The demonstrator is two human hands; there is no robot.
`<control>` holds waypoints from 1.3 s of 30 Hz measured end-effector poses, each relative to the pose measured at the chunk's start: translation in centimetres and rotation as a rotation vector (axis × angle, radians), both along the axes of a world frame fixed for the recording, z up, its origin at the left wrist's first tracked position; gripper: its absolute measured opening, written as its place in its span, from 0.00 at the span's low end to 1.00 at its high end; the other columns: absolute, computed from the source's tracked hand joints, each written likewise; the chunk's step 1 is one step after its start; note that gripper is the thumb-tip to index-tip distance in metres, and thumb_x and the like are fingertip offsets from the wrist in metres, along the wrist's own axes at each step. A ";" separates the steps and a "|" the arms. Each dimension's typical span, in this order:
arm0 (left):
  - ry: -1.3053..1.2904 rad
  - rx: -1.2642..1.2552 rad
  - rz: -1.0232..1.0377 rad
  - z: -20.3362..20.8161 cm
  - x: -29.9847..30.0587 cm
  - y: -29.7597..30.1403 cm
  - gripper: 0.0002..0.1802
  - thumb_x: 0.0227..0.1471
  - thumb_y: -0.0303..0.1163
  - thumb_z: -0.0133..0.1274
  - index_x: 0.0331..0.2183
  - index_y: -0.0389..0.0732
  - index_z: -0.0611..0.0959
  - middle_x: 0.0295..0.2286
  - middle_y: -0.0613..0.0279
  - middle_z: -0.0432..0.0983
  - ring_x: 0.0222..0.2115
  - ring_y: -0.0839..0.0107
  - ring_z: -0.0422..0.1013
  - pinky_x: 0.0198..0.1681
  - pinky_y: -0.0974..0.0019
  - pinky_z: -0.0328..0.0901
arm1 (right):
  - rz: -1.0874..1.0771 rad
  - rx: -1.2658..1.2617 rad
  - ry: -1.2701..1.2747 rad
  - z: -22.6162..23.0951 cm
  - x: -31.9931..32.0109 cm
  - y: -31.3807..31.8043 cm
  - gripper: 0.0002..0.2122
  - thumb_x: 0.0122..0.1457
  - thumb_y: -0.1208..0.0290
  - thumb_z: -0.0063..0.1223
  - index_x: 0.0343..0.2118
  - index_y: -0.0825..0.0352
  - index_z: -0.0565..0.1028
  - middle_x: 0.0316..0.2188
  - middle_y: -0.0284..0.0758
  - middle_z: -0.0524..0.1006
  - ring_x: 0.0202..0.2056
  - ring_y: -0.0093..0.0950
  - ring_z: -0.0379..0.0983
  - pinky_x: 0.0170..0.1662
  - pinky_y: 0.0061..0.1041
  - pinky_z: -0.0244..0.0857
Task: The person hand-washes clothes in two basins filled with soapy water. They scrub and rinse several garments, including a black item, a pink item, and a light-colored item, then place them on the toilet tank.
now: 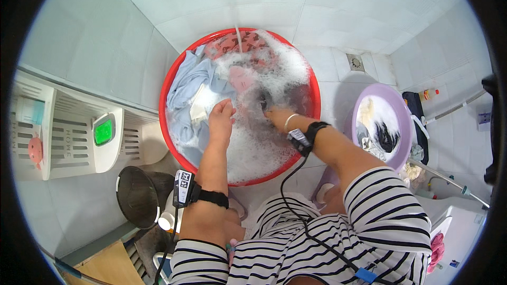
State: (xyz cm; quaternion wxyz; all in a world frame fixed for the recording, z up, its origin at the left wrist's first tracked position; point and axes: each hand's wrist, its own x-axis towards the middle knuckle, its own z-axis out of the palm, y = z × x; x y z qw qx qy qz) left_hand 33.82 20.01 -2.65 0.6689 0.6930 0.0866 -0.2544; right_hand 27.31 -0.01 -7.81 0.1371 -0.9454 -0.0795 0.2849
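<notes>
A large red tub (165, 82) holds sudsy water and laundry. My left hand (222, 119) hovers over the suds with its fingers curled in and nothing visible in them. Beside it lie a white cloth (198, 105) and a light blue garment (185, 92). My right hand (277, 117) dips into the murky water, its fingers drawn together and partly hidden. Close to its fingertips a small dark cloth (264, 97) shows. A pink cloth (242, 78) floats between the hands, and a red patterned garment (232, 45) lies at the far rim. A thin stream of water (238, 37) falls into the tub.
To the right stands a purple basin (405, 121) with foamy laundry. A floor drain (355, 63) lies behind it. White wall shelves (74, 137) and a dark bucket (138, 195) are on the left. Cables (285, 184) run from both wrist devices.
</notes>
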 end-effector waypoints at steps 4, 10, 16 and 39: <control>-0.057 -0.022 -0.011 -0.8 0.9 0.2 0.19 0.52 0.40 0.48 0.44 0.40 0.73 0.37 0.65 0.71 0.35 0.76 0.68 0.35 0.71 0.62 | -0.322 -0.141 0.027 -2.5 0.0 -2.4 0.22 0.44 0.71 0.55 0.46 0.62 0.69 0.40 0.46 0.72 0.41 0.42 0.71 0.44 0.35 0.65; -0.270 0.027 -0.178 -0.9 1.6 0.3 0.29 0.47 0.40 0.53 0.47 0.32 0.69 0.42 0.54 0.71 0.42 0.64 0.68 0.45 0.68 0.61 | -0.787 0.369 -0.046 1.9 0.1 -1.8 0.21 0.42 0.63 0.58 0.38 0.71 0.73 0.36 0.43 0.75 0.37 0.35 0.71 0.38 0.31 0.65; -0.799 0.187 -0.395 2.8 0.1 -0.6 0.53 0.32 0.42 0.65 0.55 0.33 0.56 0.50 0.46 0.60 0.52 0.57 0.58 0.53 0.63 0.54 | -1.047 1.294 -0.138 20.1 1.6 -1.5 0.17 0.51 0.60 0.48 0.41 0.65 0.72 0.35 0.34 0.76 0.33 0.25 0.74 0.31 0.28 0.67; 0.187 -0.431 0.420 21.6 0.7 -12.8 0.17 0.49 0.43 0.39 0.37 0.48 0.77 0.34 0.68 0.74 0.33 0.70 0.70 0.35 0.61 0.65 | -0.708 0.692 -0.817 16.6 -3.8 -1.3 0.53 0.34 0.66 0.68 0.58 0.75 0.41 0.56 0.52 0.53 0.56 0.41 0.53 0.58 0.33 0.48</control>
